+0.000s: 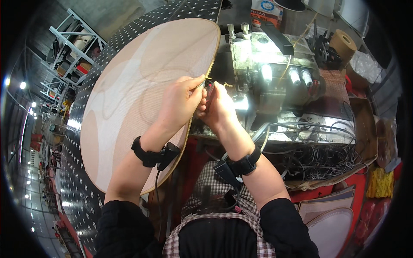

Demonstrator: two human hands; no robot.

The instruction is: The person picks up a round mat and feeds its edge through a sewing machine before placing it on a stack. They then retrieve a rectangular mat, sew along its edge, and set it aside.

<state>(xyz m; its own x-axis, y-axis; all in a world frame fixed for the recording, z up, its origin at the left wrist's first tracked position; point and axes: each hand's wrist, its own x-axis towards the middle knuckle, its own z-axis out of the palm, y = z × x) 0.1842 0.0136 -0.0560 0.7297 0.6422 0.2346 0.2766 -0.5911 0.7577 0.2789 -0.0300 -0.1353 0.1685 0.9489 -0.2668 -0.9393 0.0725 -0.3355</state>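
Hands are working close together at the right edge of a big oval mat (142, 94), right where it's meeting the sewing machine (269, 73). Left hand (180, 105) is pinching the mat's rim w/ fingers narrowed tight, prob. to be keeping the edge flat & steady at the needle area. Right hand (217, 107) is sitting just beside it, fingers curled in on smth small, maybe thread or the yellowish edge trim; can't tell exactly what, too small to see. Both wrists are wearing black bands w/ cables hanging down.

Mat is lying across the dark dotted table (79, 172), its bulk spreading toward the table's left side so the weight is being carried while only the rim is reaching the machine. Tangle of wires (318, 159) is piling up below the machine on the right. Brown tape roll (343, 43) is sitting behind the machine, well apart from the hands.
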